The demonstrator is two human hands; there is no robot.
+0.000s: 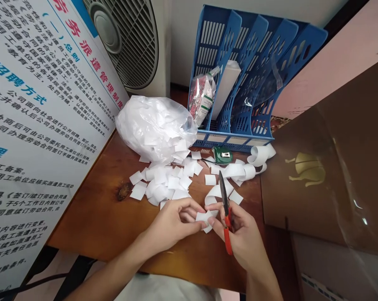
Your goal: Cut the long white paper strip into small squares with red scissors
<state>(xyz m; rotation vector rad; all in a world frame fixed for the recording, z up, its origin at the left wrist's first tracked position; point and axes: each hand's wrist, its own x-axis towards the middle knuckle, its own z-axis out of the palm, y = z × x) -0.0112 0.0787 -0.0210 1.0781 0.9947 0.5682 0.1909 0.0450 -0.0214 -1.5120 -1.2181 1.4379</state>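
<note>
Between the fingertips of both hands is the end of a white paper strip (204, 216), near the front of the wooden table. My left hand (181, 217) pinches its left side between thumb and fingers. My right hand (239, 230) pinches the right side and also carries scissors (227, 225) with red handles, their dark blades pointing up and away. The strip seems to run on behind my right hand towards a curled paper roll (239, 170). Left of it lies a loose heap of cut paper squares (168, 182), at the mouth of a clear plastic bag (151, 121) full of white paper.
A blue file rack (235, 142) stands at the back, holding a clear packet (203, 96) and a white box (227, 85). A green tape measure (222, 155) lies before it. A brown carton (333, 167) borders the right, a printed board (44, 125) the left, a fan (129, 42) behind.
</note>
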